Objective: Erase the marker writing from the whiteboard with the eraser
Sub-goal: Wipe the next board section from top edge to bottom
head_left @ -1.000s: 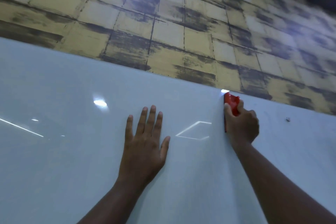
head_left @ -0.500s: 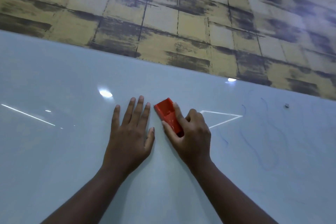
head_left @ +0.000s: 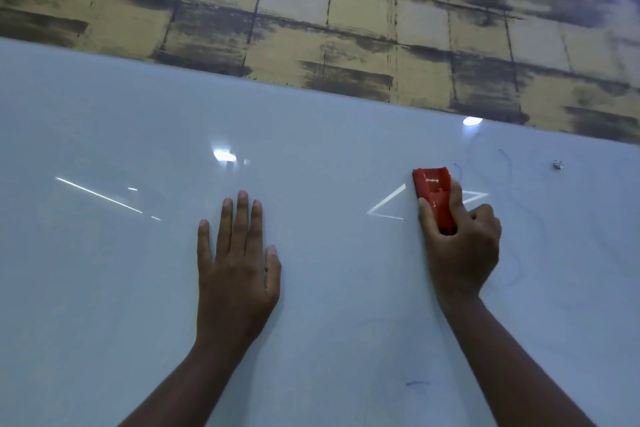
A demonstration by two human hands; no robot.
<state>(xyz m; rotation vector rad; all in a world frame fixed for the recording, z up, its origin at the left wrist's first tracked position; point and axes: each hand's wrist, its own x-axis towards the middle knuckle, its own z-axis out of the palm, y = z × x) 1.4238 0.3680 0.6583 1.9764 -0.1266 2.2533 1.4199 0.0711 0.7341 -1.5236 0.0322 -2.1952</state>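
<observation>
right hand [head_left: 462, 246] grips eraser [head_left: 434, 198], long side up-down on board [head_left: 329, 288] | blue writing [head_left: 530, 218] just right, nearest this hand | left hand [head_left: 237, 267] flat, fingers straight, holds nothing

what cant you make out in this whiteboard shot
- Head view: the eraser pad faces the whiteboard, hidden by its red body and the right hand.
- The faint blue marker lines are too thin to read.
- The left hand palm is hidden, flat against the board.
- The board runs off the frame edges.
</observation>
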